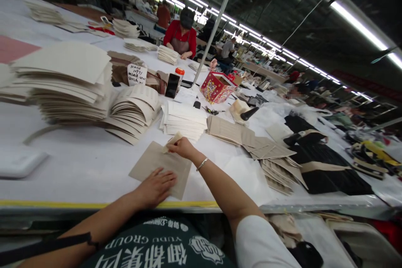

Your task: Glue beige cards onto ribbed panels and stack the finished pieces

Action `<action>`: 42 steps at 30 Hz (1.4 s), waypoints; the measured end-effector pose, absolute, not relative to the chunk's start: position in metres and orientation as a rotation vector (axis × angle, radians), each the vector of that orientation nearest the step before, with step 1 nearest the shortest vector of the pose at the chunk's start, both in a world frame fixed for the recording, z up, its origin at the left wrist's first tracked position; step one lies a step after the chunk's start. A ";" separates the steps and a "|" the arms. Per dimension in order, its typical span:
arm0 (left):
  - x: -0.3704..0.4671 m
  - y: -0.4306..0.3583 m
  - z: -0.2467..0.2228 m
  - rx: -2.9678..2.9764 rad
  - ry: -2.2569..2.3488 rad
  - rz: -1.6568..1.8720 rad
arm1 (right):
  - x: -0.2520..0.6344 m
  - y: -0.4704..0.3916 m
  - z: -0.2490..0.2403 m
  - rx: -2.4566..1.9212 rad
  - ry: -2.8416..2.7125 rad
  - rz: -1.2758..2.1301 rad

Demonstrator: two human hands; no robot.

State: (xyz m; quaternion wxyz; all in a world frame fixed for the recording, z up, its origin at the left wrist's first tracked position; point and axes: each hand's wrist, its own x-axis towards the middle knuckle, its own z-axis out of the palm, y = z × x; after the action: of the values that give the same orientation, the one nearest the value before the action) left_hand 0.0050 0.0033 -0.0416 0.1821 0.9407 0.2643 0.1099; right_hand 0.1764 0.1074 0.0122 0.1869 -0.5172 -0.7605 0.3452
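Note:
A beige rectangular panel (152,160) lies flat near the front edge of the white table. My left hand (158,187) rests on its lower part with the fingers spread flat. Over the panel's upper edge, my right hand (182,148) is closed on a small pale strip (172,140), which touches or hovers just over the panel. Just beyond that hand sits a stack of white sheets (184,119). Beige panels (224,130) lie to its right, fanned out toward the front edge.
Tall stacks of cream panels (69,79) stand at the left. Farther back are a phone (172,86), a red patterned box (217,87) and a metal pole (216,29). Black fabric pieces (326,167) lie right. A person in red (180,39) works across the table.

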 end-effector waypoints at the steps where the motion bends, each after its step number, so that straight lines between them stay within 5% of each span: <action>1: 0.006 0.002 -0.042 2.649 0.765 0.338 | 0.169 0.108 0.014 -1.433 -2.203 0.903; 14: -0.012 0.015 -0.037 2.538 0.810 0.457 | 0.197 0.089 0.033 -1.393 -2.406 0.658; 23: 0.005 0.024 -0.049 2.577 1.322 0.328 | 0.202 0.085 0.021 -1.654 -1.947 0.963; 33: 0.004 0.026 -0.048 2.579 1.296 0.199 | 0.241 0.010 0.040 -1.725 -2.036 1.100; 42: 0.005 0.027 -0.041 2.576 1.305 0.108 | 0.195 0.084 0.033 -1.772 -2.120 0.743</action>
State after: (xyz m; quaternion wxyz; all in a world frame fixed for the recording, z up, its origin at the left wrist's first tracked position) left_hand 0.0054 0.0274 -0.0411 0.1258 0.8843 0.4480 0.0372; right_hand 0.1952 0.0836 0.0328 0.1398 -0.6133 -0.7336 0.2572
